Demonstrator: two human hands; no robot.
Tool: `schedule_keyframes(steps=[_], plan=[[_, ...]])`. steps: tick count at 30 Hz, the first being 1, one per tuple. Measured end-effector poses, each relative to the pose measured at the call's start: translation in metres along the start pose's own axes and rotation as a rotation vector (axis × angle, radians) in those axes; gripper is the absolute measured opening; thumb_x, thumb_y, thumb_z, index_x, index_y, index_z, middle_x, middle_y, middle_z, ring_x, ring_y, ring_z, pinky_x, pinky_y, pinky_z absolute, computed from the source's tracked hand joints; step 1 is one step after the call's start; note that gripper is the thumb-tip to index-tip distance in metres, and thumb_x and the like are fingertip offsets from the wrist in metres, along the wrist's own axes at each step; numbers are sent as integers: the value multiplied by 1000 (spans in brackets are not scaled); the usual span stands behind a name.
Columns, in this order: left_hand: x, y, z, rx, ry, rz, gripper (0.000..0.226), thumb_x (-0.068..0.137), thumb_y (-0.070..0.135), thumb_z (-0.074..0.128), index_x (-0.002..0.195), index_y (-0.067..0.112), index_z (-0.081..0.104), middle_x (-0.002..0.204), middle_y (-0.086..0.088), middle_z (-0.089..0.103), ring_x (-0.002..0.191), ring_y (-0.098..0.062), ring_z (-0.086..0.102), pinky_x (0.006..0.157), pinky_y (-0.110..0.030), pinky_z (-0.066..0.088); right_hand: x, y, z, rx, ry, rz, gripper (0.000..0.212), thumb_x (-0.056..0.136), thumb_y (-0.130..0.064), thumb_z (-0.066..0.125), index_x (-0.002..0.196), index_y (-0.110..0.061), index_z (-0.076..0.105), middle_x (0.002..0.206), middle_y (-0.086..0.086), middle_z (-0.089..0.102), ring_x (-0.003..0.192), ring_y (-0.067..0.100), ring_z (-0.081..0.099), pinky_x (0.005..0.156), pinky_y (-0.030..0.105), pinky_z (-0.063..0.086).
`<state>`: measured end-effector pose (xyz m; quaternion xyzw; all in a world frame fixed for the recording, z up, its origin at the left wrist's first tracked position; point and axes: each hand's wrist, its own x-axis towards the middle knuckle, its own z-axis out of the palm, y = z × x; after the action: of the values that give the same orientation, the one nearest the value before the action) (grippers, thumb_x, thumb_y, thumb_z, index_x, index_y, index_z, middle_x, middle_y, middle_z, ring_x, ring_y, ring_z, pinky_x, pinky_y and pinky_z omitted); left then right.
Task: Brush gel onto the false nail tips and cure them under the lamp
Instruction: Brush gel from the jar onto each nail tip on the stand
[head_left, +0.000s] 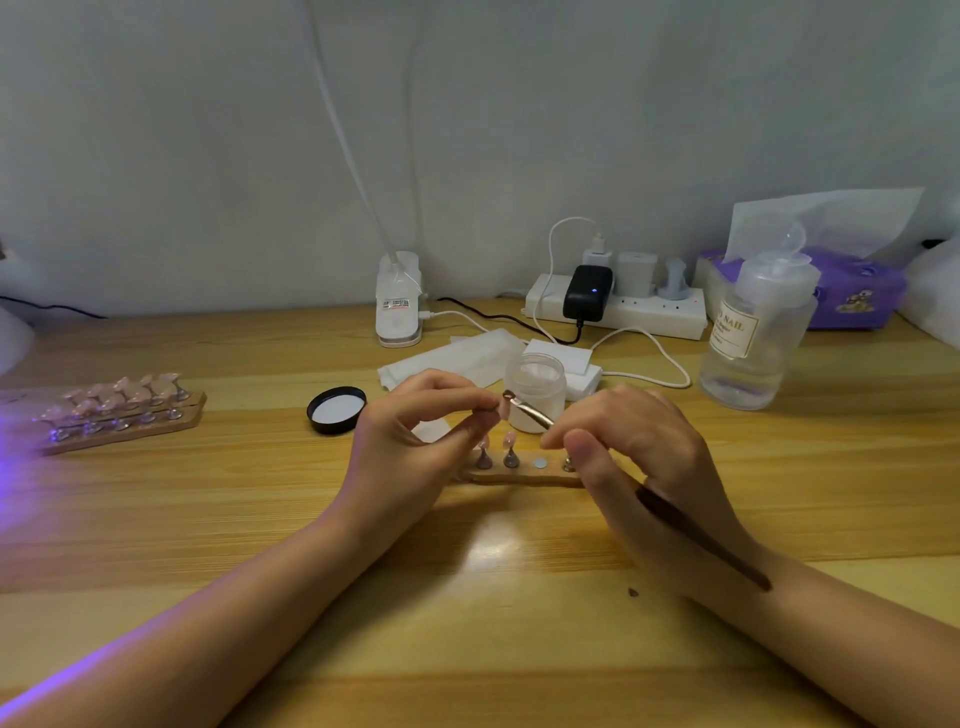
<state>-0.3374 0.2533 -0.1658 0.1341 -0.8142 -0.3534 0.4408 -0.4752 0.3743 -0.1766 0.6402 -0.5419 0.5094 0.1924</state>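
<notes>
Nail tip in hand: a pink false nail tip (503, 410) on its small stand, held up above the near wooden strip (524, 474), in front of the gel jar (535, 391); the brush bristles touch it
Left hand: left hand (415, 441) pinches the tip's stand between thumb and fingertips, the other fingers curled
Right hand: right hand (634, 457) grips the brush (530, 412) near its metal ferrule; the dark handle runs back over the wrist
Near strip: two more pink tips on stands (497, 452) upright on it, just beside a bare round metal disc (541, 463); a further stand at the right end is partly hidden by the thumb
Jar: open, frosted, whitish inside; its black lid (336, 409) lies upturned to the left, apart from it
Far left: second wooden strip (122, 415) crowded with pink tips, washed in violet light
Behind: white wipes (452, 358); white clip lamp (398, 301); power strip (615, 306) with plugs and a black adapter; clear pump bottle (756, 332); purple tissue pack (852, 291)
Surface: wooden table (208, 519)
</notes>
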Motion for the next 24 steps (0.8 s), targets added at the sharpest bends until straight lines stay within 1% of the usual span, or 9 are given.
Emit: schedule_keyframes(steps=[3, 6, 9, 11, 15, 17, 19, 22, 24], plan=[[0, 0, 0, -14, 8, 1, 20, 74, 12, 67, 93, 15, 70, 85, 0, 66, 82, -11, 61, 74, -18, 48, 0, 0, 1, 16, -40, -34, 56, 98, -37, 30, 69, -6, 67, 64, 2, 63, 63, 19, 58, 65, 42, 41], [0, 0, 1, -17, 17, 3, 19, 75, 8, 69, 92, 18, 70, 84, 1, 67, 81, -9, 61, 73, -17, 48, -1, -1, -1, 50, -23, -42, 60, 99, -37, 27, 65, -6, 66, 61, 2, 61, 60, 19, 57, 65, 41, 41], [1, 0, 2, -19, 17, 3, 18, 75, 10, 68, 91, 17, 70, 84, 1, 67, 81, -9, 61, 73, -18, 48, 0, -1, -2, 51, 16, 16, 57, 99, -38, 27, 71, -7, 66, 67, 0, 63, 65, 14, 57, 67, 38, 42], [0, 0, 1, -22, 14, 2, 18, 74, 13, 67, 91, 18, 70, 84, 1, 68, 81, -10, 61, 73, -19, 49, 0, -1, -2, 41, -5, 56, 54, 98, -39, 27, 76, -10, 67, 73, -5, 63, 68, 13, 57, 68, 37, 42], [0, 2, 0, -31, 17, -10, 18, 74, 15, 67, 92, 16, 71, 85, 2, 68, 81, -9, 62, 74, -18, 49, -1, -3, -1, 64, -60, -2, 57, 98, -38, 27, 70, -7, 66, 65, 1, 62, 63, 16, 58, 67, 37, 41], [0, 3, 0, -39, 15, -16, 18, 75, 16, 67, 92, 16, 71, 85, 2, 69, 81, -9, 62, 74, -19, 49, -1, -3, -2, 80, -59, -29, 58, 99, -36, 27, 67, -7, 66, 63, 2, 62, 63, 15, 57, 68, 35, 41], [0, 4, 1, -37, 13, -25, 18, 75, 17, 67, 92, 17, 71, 85, 3, 69, 82, -10, 63, 74, -21, 50, 0, -3, -3, 85, -22, -1, 57, 99, -35, 27, 69, -7, 66, 65, 0, 62, 65, 11, 56, 68, 33, 42], [0, 4, 0, -31, 15, -34, 16, 75, 18, 67, 91, 19, 71, 84, 6, 69, 81, -10, 62, 74, -22, 50, 1, -1, -3, 81, -10, 81, 53, 98, -38, 28, 76, -9, 66, 75, -9, 59, 71, 7, 56, 68, 33, 44], [-2, 3, -1, -33, 12, -36, 17, 75, 16, 67, 92, 19, 71, 84, 6, 69, 82, -10, 62, 74, -22, 49, 1, -1, -2, 72, -38, 70, 52, 97, -40, 29, 78, -9, 67, 73, -6, 61, 69, 9, 56, 67, 33, 43]])
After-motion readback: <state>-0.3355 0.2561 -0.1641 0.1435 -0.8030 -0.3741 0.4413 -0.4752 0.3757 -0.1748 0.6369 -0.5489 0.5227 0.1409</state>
